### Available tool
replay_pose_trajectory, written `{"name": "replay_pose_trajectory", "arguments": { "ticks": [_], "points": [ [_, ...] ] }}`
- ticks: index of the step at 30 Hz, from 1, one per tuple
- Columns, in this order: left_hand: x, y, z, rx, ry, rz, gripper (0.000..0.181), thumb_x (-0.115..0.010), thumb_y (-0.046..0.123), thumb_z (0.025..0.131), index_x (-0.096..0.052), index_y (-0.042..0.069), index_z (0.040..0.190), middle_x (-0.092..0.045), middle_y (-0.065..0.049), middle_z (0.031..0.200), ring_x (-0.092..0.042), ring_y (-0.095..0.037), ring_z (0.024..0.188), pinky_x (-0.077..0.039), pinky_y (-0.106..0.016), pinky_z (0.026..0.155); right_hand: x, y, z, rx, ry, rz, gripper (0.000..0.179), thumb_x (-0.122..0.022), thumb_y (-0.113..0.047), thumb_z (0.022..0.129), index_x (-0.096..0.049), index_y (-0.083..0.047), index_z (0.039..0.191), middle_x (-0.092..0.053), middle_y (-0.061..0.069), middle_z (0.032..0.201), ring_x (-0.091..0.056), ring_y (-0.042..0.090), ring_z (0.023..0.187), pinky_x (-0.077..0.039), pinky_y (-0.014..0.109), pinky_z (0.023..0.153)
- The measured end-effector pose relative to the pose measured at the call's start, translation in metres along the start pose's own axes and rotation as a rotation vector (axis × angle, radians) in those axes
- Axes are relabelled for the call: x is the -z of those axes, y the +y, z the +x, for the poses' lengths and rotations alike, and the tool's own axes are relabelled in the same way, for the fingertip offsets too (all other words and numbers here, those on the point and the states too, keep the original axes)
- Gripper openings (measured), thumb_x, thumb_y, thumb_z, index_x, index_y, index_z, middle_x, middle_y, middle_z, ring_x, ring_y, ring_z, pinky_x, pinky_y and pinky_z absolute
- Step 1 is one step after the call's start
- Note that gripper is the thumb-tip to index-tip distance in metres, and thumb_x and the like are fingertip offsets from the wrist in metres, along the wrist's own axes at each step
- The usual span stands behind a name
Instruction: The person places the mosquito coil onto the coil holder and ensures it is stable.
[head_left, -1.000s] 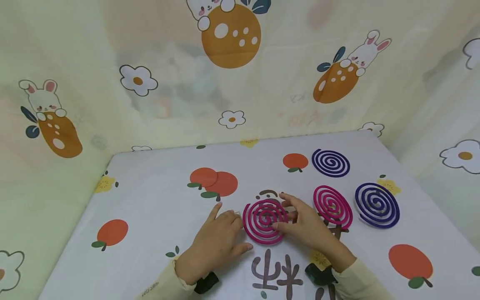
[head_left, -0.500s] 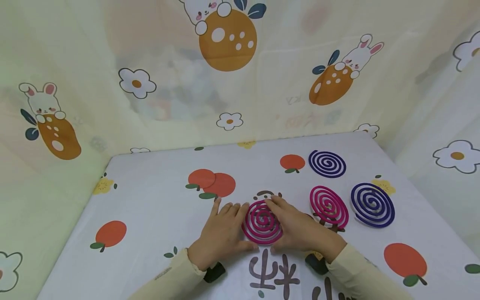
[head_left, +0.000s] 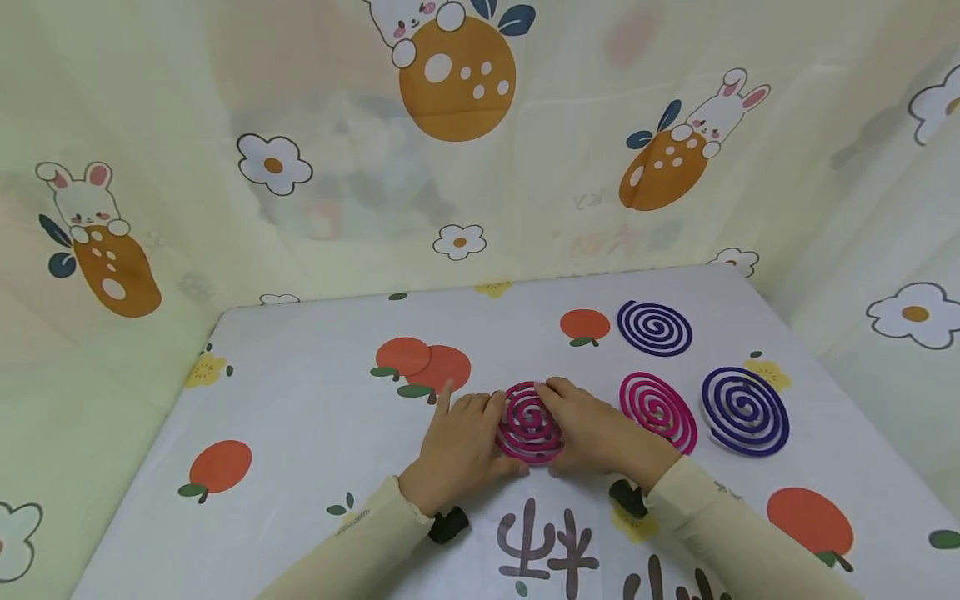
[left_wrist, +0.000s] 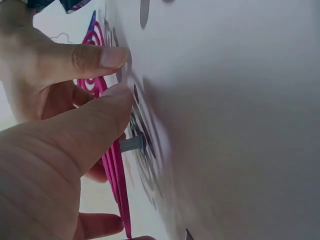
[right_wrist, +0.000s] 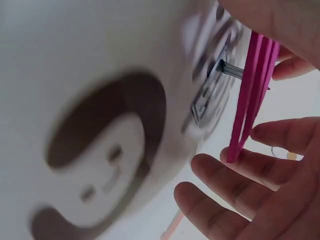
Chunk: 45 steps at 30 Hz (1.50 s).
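Note:
Both hands hold a pink mosquito coil (head_left: 531,419) by its rim near the table's middle in the head view. My left hand (head_left: 459,442) is at its left edge, thumb on the near side and fingers farther back. Across from it, my right hand (head_left: 600,429) spans the right edge the same way. Edge-on in the wrist views, the coil sits slightly above the table. A small grey metal post (left_wrist: 132,144) stands between coil and table, rising from a metal base (right_wrist: 200,107). Fingers partly hide the coil's sides.
Another pink coil (head_left: 657,408) lies right of my right hand. Two dark blue coils lie farther right: one at the back (head_left: 655,328), one nearer (head_left: 746,410). The white tablecloth (head_left: 300,467) is printed with fruit and characters. A patterned curtain (head_left: 337,100) rises behind.
My right hand has closed in on the pink coil's right edge and my left hand on its left. Both hands and the coil have shifted slightly away from me. The other coils stay put.

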<state>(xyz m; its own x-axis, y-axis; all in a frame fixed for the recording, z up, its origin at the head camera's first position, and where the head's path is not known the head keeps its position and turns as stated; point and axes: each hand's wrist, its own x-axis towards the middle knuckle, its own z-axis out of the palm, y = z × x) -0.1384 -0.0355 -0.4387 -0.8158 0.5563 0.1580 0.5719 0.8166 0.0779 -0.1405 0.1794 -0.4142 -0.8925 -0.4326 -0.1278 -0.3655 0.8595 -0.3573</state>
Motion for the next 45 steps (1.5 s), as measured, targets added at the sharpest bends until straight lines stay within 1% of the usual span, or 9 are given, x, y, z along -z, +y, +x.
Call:
{"name": "replay_pose_trajectory", "arguments": {
  "ticks": [6,10,14,18,27,33,39,42,45],
  "points": [
    [-0.003,0.003,0.020,0.066,-0.051,-0.063,0.093,-0.080,0.066,0.081,-0.052,0.008,0.149,-0.068,-0.007,0.131,-0.065,-0.024,0.121,-0.022,-0.063,0.123,0.014,0.007,0.016,-0.037,-0.049,-0.029,0.104,-0.096,-0.026,0.073,-0.041,0.007,0.155,-0.045,0.028,0.152,-0.055,0.042,0.133,-0.050,0.055,0.107],
    [-0.003,0.007,0.036,0.113,-0.072,-0.107,0.089,-0.081,0.060,0.083,-0.052,0.007,0.149,-0.068,-0.008,0.129,-0.065,-0.023,0.119,-0.020,-0.062,0.123,0.022,0.013,0.026,-0.100,-0.076,-0.028,0.104,-0.095,-0.024,0.073,-0.040,0.005,0.156,-0.044,0.027,0.153,-0.054,0.043,0.133,-0.051,0.056,0.105],
    [-0.003,0.013,0.052,0.147,-0.078,-0.131,0.084,-0.082,0.057,0.084,-0.054,0.007,0.145,-0.069,-0.008,0.127,-0.066,-0.024,0.116,-0.019,-0.064,0.123,0.029,0.023,0.035,-0.144,-0.085,-0.035,0.104,-0.094,-0.025,0.072,-0.040,0.004,0.156,-0.046,0.025,0.151,-0.056,0.040,0.130,-0.053,0.056,0.103],
    [-0.004,0.018,0.067,0.168,-0.088,-0.136,0.079,-0.081,0.057,0.084,-0.057,0.007,0.141,-0.069,-0.008,0.125,-0.067,-0.025,0.116,-0.019,-0.065,0.123,0.037,0.032,0.041,-0.149,-0.093,-0.042,0.096,-0.092,-0.026,0.075,-0.044,0.005,0.153,-0.050,0.025,0.144,-0.059,0.038,0.124,-0.053,0.054,0.104],
    [-0.012,0.025,0.095,0.168,-0.110,-0.140,0.082,-0.082,0.057,0.083,-0.054,0.008,0.142,-0.066,-0.009,0.128,-0.065,-0.025,0.117,-0.021,-0.063,0.123,0.051,0.047,0.048,-0.200,-0.109,-0.007,0.083,-0.093,-0.022,0.074,-0.052,0.004,0.141,-0.056,0.022,0.130,-0.062,0.033,0.112,-0.053,0.053,0.102],
    [-0.014,0.036,0.110,0.188,-0.122,-0.154,0.079,-0.083,0.056,0.083,-0.054,0.010,0.142,-0.066,-0.008,0.131,-0.065,-0.025,0.119,-0.019,-0.062,0.124,0.060,0.061,0.050,-0.206,-0.118,0.027,0.080,-0.094,-0.023,0.072,-0.056,0.006,0.136,-0.060,0.024,0.128,-0.062,0.036,0.113,-0.052,0.055,0.103],
    [-0.015,0.049,0.125,0.160,-0.095,-0.109,0.074,-0.078,0.057,0.087,-0.056,0.011,0.141,-0.067,-0.007,0.131,-0.067,-0.024,0.118,-0.021,-0.061,0.123,0.068,0.079,0.049,-0.236,-0.129,0.068,0.067,-0.095,-0.022,0.070,-0.063,0.005,0.122,-0.069,0.019,0.114,-0.065,0.030,0.098,-0.058,0.048,0.092],
    [-0.016,0.053,0.132,0.155,-0.097,-0.100,0.072,-0.078,0.057,0.087,-0.057,0.012,0.139,-0.067,-0.006,0.129,-0.067,-0.023,0.116,-0.021,-0.062,0.123,0.071,0.086,0.049,-0.270,-0.148,0.071,0.073,-0.095,-0.025,0.072,-0.061,0.008,0.128,-0.069,0.019,0.114,-0.066,0.029,0.097,-0.060,0.047,0.089],
    [-0.017,0.055,0.137,0.152,-0.099,-0.083,0.070,-0.078,0.058,0.087,-0.058,0.012,0.137,-0.068,-0.005,0.126,-0.067,-0.022,0.115,-0.022,-0.061,0.123,0.072,0.091,0.049,-0.286,-0.159,0.069,0.084,-0.095,-0.025,0.072,-0.055,0.012,0.137,-0.067,0.023,0.120,-0.066,0.031,0.102,-0.059,0.048,0.092]
  ]
}}
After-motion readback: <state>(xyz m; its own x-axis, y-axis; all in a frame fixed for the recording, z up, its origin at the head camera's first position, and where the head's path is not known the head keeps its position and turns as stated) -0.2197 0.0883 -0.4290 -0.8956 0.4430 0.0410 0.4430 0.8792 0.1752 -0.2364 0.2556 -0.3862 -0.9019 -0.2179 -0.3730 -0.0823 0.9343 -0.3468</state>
